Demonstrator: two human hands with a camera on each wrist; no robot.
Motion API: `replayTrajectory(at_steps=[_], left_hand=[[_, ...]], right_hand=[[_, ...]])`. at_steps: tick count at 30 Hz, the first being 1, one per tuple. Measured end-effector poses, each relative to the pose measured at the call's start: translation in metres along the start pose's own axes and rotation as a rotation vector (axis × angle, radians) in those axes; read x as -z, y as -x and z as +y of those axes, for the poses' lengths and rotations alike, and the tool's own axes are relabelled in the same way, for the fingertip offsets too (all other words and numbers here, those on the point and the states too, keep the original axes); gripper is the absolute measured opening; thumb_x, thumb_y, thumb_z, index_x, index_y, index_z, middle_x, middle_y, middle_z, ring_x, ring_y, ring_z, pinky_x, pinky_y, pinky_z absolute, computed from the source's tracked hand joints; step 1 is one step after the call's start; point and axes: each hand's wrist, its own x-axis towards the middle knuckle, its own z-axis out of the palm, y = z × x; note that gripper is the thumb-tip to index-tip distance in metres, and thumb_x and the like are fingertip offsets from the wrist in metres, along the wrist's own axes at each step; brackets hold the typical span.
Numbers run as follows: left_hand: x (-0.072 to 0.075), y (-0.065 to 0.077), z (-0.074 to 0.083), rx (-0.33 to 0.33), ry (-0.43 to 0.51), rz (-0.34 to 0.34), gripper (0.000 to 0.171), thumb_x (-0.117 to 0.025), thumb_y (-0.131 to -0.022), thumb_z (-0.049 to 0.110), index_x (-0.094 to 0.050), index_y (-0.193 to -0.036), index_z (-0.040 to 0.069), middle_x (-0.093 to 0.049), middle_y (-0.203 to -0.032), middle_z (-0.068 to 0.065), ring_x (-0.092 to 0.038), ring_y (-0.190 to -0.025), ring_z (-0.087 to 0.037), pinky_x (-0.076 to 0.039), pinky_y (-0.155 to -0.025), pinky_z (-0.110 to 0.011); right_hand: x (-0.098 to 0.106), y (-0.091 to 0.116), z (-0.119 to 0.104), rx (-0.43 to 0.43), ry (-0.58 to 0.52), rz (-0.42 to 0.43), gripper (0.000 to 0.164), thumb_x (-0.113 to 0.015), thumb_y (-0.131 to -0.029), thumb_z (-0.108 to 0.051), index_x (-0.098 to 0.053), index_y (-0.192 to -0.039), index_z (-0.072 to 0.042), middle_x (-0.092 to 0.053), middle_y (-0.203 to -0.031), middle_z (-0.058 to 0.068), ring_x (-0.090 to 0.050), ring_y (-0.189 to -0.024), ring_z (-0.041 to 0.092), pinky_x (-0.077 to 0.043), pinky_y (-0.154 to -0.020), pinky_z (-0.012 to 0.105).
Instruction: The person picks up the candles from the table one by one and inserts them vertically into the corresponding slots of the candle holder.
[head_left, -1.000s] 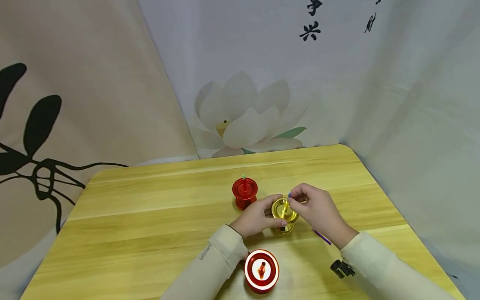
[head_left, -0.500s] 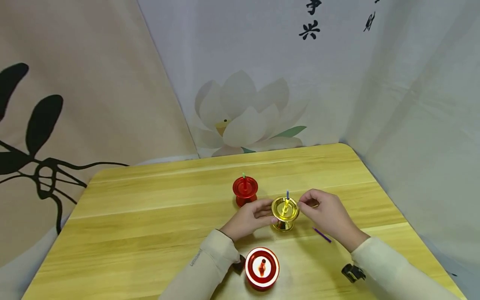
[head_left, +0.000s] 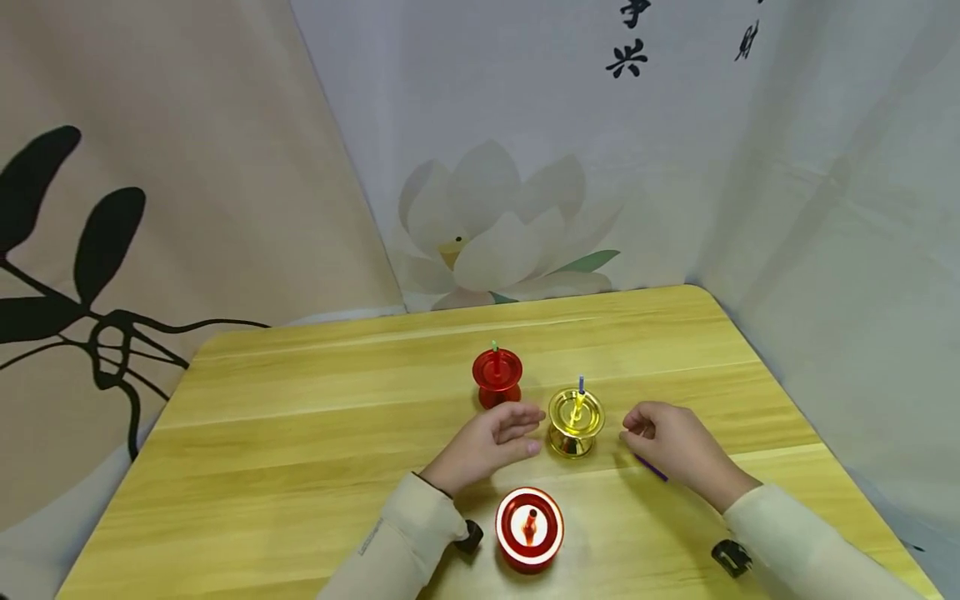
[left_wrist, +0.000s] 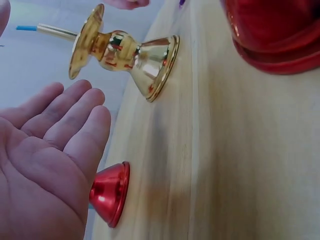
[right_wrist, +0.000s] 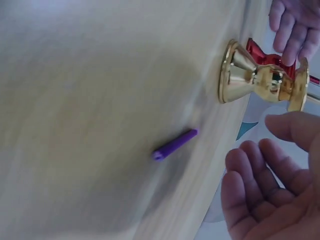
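Observation:
A gold candle holder [head_left: 576, 433] stands upright on the table, and a thin blue candle [head_left: 581, 384] sticks up from its centre socket. My left hand [head_left: 487, 446] is just left of it, apart from it, with fingers extended and nothing in the palm. On the other side, my right hand [head_left: 678, 446] hovers with loosely bent fingers, holding nothing, as the right wrist view shows. Below it a short purple candle [right_wrist: 175, 145] lies on the table. In the left wrist view the gold holder [left_wrist: 117, 50] is clear of my fingertips.
Behind my left hand stands a red candle holder [head_left: 497, 379] with a green-tipped candle [head_left: 494, 346]. Another red holder [head_left: 529, 533], its centre brightly lit by glare, stands near the front. The wooden table [head_left: 315, 433] meets a printed cloth backdrop [head_left: 525, 100].
My right hand has let go of the blue candle and moved right and down toward the purple candle. My left hand has released the gold holder and drawn back left.

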Motion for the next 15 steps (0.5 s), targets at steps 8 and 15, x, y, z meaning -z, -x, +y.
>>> replayTrajectory(at_steps=[8, 15], left_hand=[[-0.005, 0.018, 0.006, 0.015, 0.021, -0.038, 0.061, -0.072, -0.094, 0.013, -0.044, -0.147, 0.001, -0.049, -0.150, -0.013, -0.048, -0.137, -0.022, -0.040, -0.112, -0.041], [-0.012, 0.041, 0.017, 0.001, -0.009, -0.063, 0.065, -0.075, -0.091, 0.012, -0.045, -0.148, 0.005, -0.050, -0.150, -0.010, -0.047, -0.138, -0.016, -0.037, -0.113, -0.028]], right_hand=[[0.000, 0.004, 0.010, 0.009, 0.182, -0.086, 0.020, -0.073, -0.089, -0.020, -0.072, -0.097, -0.002, -0.069, -0.089, 0.003, -0.065, -0.081, 0.020, -0.056, -0.075, 0.045], [-0.001, 0.007, 0.016, 0.009, 0.269, -0.172, 0.014, -0.074, -0.089, -0.020, -0.068, -0.081, -0.010, -0.061, -0.074, -0.003, -0.051, -0.065, 0.013, -0.049, -0.063, 0.036]])
